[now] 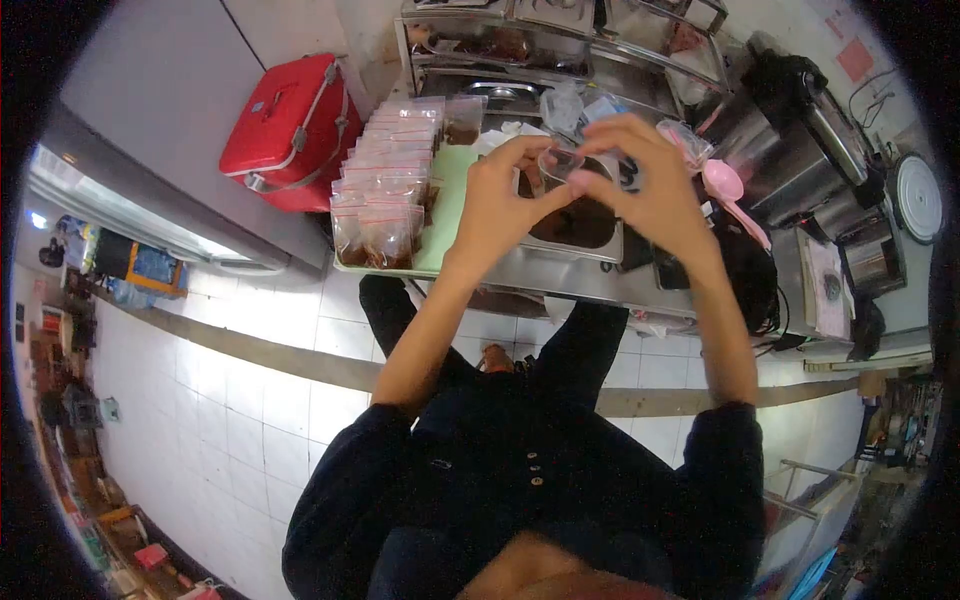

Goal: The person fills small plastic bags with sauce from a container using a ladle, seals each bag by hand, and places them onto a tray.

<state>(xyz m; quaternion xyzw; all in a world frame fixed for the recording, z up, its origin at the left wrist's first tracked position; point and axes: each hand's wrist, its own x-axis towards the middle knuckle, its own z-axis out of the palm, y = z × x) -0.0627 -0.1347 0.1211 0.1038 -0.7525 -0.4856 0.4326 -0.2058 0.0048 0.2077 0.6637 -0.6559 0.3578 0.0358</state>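
Note:
Over a metal pan of dark brown contents, my left hand and my right hand hold a small clear plastic bag between them. The left thumb and fingers pinch one side of it. On the other side, my right fingers curl round with the thumb against the bag. Its lower part is hard to make out. To the left, several zip bags with brown contents stand in overlapping rows on a pale green tray.
A red cooler box stands left of the tray. A pink ladle and large steel pots are on the right. Behind the pan rises a metal rack. The steel table edge runs before my legs.

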